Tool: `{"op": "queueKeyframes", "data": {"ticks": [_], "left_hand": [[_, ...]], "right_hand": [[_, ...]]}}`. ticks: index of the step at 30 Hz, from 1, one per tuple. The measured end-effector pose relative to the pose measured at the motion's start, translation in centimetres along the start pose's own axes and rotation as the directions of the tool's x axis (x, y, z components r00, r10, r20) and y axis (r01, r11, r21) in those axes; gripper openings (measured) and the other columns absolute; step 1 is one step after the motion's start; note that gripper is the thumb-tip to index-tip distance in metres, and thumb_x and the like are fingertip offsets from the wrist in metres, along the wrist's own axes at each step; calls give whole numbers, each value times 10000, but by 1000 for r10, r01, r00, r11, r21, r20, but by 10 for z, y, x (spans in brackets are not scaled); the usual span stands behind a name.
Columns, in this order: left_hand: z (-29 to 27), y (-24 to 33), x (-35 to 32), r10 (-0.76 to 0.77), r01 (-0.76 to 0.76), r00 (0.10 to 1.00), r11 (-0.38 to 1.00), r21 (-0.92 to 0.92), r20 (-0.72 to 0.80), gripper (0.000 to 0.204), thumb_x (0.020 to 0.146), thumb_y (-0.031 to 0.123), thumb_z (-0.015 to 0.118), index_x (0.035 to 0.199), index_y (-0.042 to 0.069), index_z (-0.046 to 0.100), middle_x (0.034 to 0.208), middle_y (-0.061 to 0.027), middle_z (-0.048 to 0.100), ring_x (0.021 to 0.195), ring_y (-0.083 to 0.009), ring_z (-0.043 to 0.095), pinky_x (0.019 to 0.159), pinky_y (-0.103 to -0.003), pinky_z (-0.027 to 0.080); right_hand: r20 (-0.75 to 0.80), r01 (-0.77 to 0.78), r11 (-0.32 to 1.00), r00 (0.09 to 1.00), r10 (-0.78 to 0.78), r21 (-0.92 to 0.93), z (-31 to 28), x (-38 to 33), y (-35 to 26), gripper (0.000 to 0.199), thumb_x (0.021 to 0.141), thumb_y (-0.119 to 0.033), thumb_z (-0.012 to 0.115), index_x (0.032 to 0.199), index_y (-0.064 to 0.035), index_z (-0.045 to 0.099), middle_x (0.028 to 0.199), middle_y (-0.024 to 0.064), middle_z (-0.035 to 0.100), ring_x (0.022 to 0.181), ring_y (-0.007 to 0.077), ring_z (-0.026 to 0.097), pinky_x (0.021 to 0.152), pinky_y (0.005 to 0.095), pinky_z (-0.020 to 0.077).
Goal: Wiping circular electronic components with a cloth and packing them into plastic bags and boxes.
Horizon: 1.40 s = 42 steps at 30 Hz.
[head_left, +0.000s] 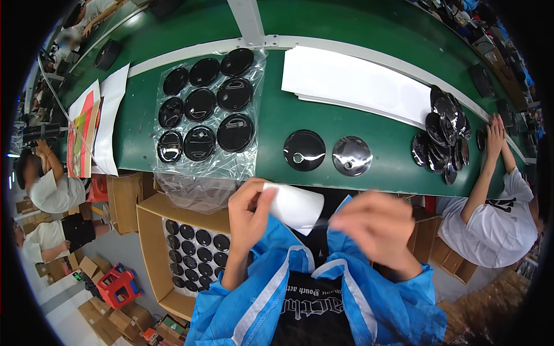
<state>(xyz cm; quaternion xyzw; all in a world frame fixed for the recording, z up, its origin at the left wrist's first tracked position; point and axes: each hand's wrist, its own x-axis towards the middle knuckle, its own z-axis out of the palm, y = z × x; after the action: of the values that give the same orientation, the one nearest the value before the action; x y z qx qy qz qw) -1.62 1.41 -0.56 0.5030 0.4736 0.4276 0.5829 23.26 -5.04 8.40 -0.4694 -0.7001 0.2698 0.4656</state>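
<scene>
My left hand (248, 214) grips a curled white sheet (298, 206) between thumb and fingers, just off the table's near edge. Close to the sheet's lower right corner, my right hand (376, 224) is blurred by motion. Its fingers are drawn together, and a faint clear strip seems to run from their tips to the sheet; what they pinch is unclear. On the table in front of my hands lie two glossy black discs, a left disc (304, 151) and a right disc (352, 155), each with a small round mark.
Several black round lids (200, 104) lie in rows on clear plastic film (254, 104) at the left. A pile of black discs (444, 124) and a white sheet stack (358, 83) sit on the green table (271, 167). A carton (151, 254) holds more lids. A co-worker's hands (495, 135) rest at right.
</scene>
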Motion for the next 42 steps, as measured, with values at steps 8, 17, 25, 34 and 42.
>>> {"op": "queueKeyframes", "data": {"ticks": [8, 17, 25, 34, 42], "left_hand": [[16, -1, -8, 167, -336, 903, 849, 408, 397, 114, 912, 0, 785, 960, -87, 729, 1331, -142, 778, 845, -228, 781, 721, -282, 597], [12, -8, -6, 151, -310, 905, 874, 375, 397, 128, 903, 3, 799, 949, -83, 716, 1373, -113, 760, 852, -259, 778, 728, -307, 606], [10, -11, -7, 137, -289, 906, 892, 348, 401, 129, 900, 2, 801, 955, -81, 719, 1375, -119, 759, 870, -267, 782, 744, -311, 609], [11, -13, -6, 155, -304, 901, 891, 336, 405, 119, 910, 4, 794, 975, -76, 733, 1378, -119, 757, 918, -271, 795, 755, -311, 613], [9, -9, -7, 122, -283, 905, 889, 359, 408, 109, 914, 4, 788, 976, -72, 742, 1380, -119, 757, 919, -272, 796, 760, -311, 614]], "right_hand": [[-193, -520, 768, 766, 613, 374, 39, 43, 83, 101, 973, -19, 807, 1050, 47, 805, 963, 56, 751, 796, 78, 682, 594, 215, 536], [-273, -522, 808, 764, 585, 273, 50, 44, 87, 99, 972, -25, 809, 1035, 51, 809, 968, 62, 756, 779, 68, 684, 505, 191, 468], [-265, -524, 820, 777, 571, 230, 50, 44, 91, 93, 971, -18, 805, 1030, 53, 811, 968, 69, 759, 780, 72, 688, 490, 192, 458], [-279, -509, 851, 805, 524, 130, 51, 44, 93, 126, 958, -7, 812, 1075, 41, 812, 984, 68, 761, 792, 77, 697, 487, 192, 464], [-309, -201, 817, 951, 31, -540, 28, 31, 52, 387, 901, -52, 833, 1284, -32, 776, 1234, 146, 757, 1073, 298, 746, 797, 380, 615]]}}
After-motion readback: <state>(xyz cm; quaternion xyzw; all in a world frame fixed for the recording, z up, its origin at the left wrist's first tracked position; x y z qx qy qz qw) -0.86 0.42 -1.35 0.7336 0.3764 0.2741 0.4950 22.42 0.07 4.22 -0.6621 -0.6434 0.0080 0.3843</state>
